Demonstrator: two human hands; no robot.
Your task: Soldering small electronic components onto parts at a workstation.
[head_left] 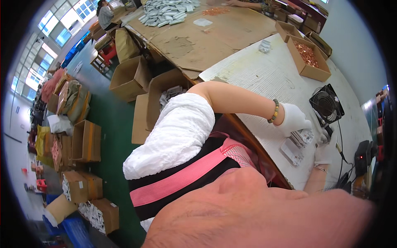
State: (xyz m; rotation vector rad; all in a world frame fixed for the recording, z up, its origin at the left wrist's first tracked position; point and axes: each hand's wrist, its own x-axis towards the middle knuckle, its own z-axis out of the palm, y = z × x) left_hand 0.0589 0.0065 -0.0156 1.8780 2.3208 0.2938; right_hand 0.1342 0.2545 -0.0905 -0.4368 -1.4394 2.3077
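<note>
My left hand (293,119), in a white glove and with a beaded bracelet at the wrist, is closed at the edge of a small cluster of white plastic pieces (305,137). Metal parts seem to show on them. Just below lies a flat, pale plastic piece (292,152) on the white tabletop. My right hand (326,149), also gloved, is beside the cluster with its fingers curled. Something dark is at its fingertips, too small to name. A black fan (326,105) with a round guard stands beyond both hands.
A black box (363,158) with a red light and cables sits right of my hands. Copper-coloured parts fill a carton (308,60). White pieces are heaped on a cardboard-covered table (231,29). Open cartons (131,78) stand on the green floor. Other people are in the background.
</note>
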